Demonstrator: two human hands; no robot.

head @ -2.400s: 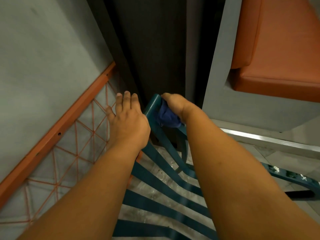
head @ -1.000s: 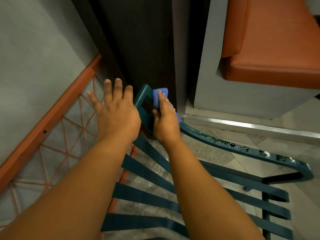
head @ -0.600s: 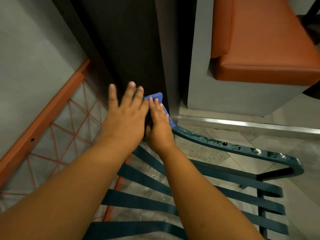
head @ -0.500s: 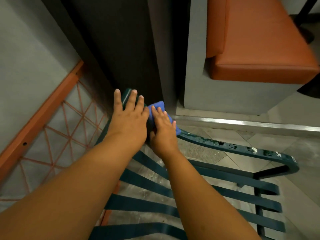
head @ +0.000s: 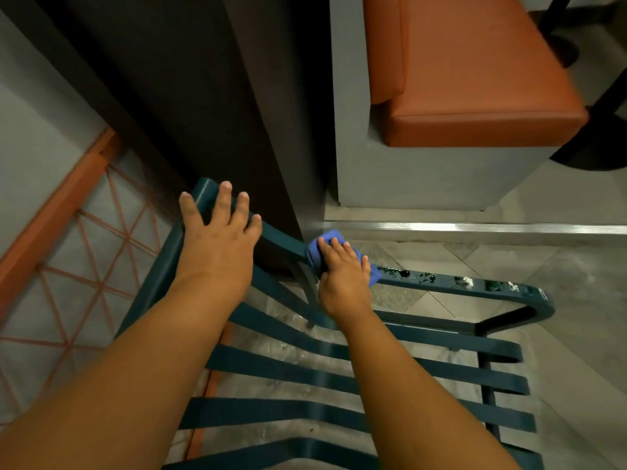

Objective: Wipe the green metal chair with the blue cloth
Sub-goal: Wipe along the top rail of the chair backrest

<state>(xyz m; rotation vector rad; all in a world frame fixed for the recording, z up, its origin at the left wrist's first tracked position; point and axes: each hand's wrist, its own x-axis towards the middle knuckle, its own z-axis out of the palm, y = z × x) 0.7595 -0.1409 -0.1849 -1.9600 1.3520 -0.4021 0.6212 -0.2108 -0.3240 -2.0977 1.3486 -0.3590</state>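
Left hand (head: 217,249): fingers (head: 224,198) spread wide and flat, palm down on the top rail corner of the green metal chair (head: 356,378). Nothing held; fingertips reach over the rail's far edge.

Right hand (head: 342,279): fingers (head: 334,247) extended and close together, pressed down onto the blue cloth (head: 339,256). The hand is not curled into a fist; whether the thumb grips under the rail cannot be told, as it is hidden.

Blue cloth: bunched over the chair's top rail, directly under the right fingers, with blue edges showing beyond the fingertips and at the right side of the palm. It sits to the right of the left hand, apart from it, with bare rail between.

Rail to the right of the cloth carries dark wet spots and small whitish flecks (head: 466,281) up to the rounded corner.

Chair slats run beneath both forearms. An orange cushioned bench (head: 475,79) stands beyond; an orange lattice frame (head: 78,266) lies at left.
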